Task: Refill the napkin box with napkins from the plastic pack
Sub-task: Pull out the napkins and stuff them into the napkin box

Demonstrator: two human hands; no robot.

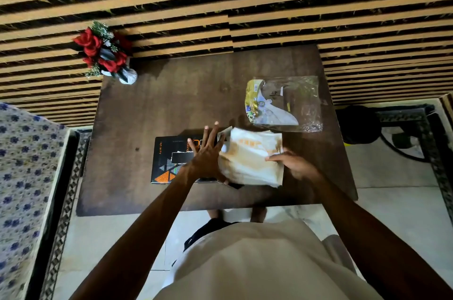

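Flat black cardboard napkin box with orange triangle print is lying near the front edge of the dark brown wooden table; a pale rectangular slot is showing in its top face, and what is inside cannot be told. The thick stack of white paper napkins with orange print is sitting just right of the box, overlapping its right end, soft-edged and slightly blurred, layers fanning at the near corner. The left hand is lying over the box's right part with fingers spread and straight, its thumb side pressing against the stack's left edge, thumb tucked under the near corner; it is bracing the stack rather than closing round it. The right hand is gripping the stack's right edge, fingertips laid on top, the rest of the hand behind the paper. Farther back on the right, well apart from the box, the clear crinkled plastic pack with a yellow printed end is lying flat and slack on the table, appearing emptied, with only a white label-like shape showing through the film. At the far left corner a small pale vase of red artificial roses is standing against the striped slatted wall. A cream garment is filling the lower frame.
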